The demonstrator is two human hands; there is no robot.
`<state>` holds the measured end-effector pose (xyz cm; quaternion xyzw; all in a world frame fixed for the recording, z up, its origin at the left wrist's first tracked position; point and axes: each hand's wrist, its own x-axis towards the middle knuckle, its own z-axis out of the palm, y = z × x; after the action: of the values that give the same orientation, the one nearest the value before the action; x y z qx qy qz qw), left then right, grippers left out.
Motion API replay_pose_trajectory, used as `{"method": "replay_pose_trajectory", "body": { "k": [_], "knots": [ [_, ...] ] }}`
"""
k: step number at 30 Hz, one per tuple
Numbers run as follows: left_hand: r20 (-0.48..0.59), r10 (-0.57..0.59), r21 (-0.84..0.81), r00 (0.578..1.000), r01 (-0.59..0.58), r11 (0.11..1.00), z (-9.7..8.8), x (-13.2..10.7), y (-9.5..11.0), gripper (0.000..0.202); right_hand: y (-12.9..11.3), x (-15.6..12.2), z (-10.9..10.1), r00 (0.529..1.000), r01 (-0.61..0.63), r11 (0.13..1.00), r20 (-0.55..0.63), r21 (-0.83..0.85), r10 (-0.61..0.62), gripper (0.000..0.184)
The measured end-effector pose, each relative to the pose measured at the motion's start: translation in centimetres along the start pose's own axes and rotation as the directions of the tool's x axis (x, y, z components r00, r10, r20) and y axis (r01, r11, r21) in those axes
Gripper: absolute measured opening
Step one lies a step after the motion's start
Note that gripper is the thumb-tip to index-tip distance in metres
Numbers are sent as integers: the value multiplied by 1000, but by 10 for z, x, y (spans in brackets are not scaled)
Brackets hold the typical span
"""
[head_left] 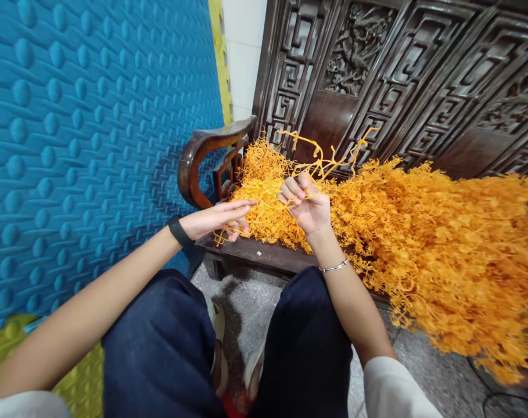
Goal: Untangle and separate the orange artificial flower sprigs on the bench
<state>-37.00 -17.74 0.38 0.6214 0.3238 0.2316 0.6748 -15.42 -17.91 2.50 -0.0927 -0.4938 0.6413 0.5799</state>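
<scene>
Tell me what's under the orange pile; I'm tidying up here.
A dark wooden bench, its seat edge showing bare near the left hand. The rest of the seat lies covered by the orange pile.

Home-based piecework setting: carved wooden bench [211, 152], blue foam mat [93, 128] against wall, heaped orange plastic sprigs [442, 244] covering the seat.

- Your right hand [308, 204] grips thin, glossy orange plastic sprigs [320, 159], stiff and branching.
- The heap [442, 244] at right of the frame is the same plastic, rough and frilly.
- The worktop [255, 252] is dark, polished wood, with a smooth armrest [203, 152] and carved back panel [355, 46].
- The blue wall mat [93, 128] at left looks like matt, bumpy foam.
- The floor [250, 302] is speckled stone.
- Your trousers [159, 348] are dark cloth.
</scene>
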Motion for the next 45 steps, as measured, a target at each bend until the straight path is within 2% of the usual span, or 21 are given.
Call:
{"method": "replay_pose_trajectory", "body": {
  "k": [8,13,22,27,30,36,45],
  "knots": [
    [-61,14,-21,998,-16,1000,1,1,2,68,-1,0,-6,997,-8,1000,-74,-16,7,24],
    [-74,13,26,997,-11,1000,2,-1,5,67,-5,-1,-6,999,10,999,-50,52,-7,29],
    [-39,24,26,999,-23,999,4,-3,8,65,-8,-1,-8,995,62,978,-89,197,-45,40],
    [-28,18,14,999,-18,1000,5,-3,9,68,-6,0,-13,997,48,969,-75,241,-30,41],
    [-32,10,21,999,-10,1000,5,-3,9,67,-6,0,-15,995,37,981,-96,192,-19,41],
    [-26,22,4,999,-22,1000,2,-1,5,68,-5,-1,-16,972,40,999,-231,11,-37,44],
    [-15,14,-5,1000,-14,1000,3,-1,5,66,-4,-1,-19,980,53,998,-194,13,-50,46]
  ]
}}
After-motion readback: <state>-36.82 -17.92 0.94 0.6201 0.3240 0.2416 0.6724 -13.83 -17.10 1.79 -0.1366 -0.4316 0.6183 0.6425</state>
